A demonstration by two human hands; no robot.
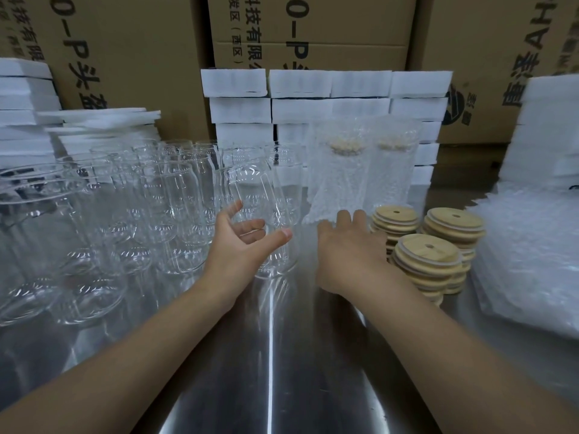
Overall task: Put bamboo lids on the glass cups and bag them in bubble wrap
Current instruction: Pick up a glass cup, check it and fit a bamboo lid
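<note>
1. Nearest the camera, both forearms reach forward over the steel table (275,355), the left angled inward and the right running almost straight ahead.
2. Beyond them, the left hand (241,245) is turned palm-inward, thumb and fingers (250,226) spread in a loose curve around a tilted, lidless glass cup (266,195). I cannot tell whether they grip it or only bracket it.
3. The right hand (347,245) lies palm-down with straight fingers (344,219) holding nothing, just left of the stacked bamboo lids (426,252).
4. Risk: if that hold is loose, the leaning cup could slip on smooth glass and topple, or knock the crowded bare cups (131,195) beside it.
5. The right fingertips are at the foot of the bagged cups (341,170), and a nudge might tip one.
6. Farthest back, foam blocks (297,86) are stacked.
</note>
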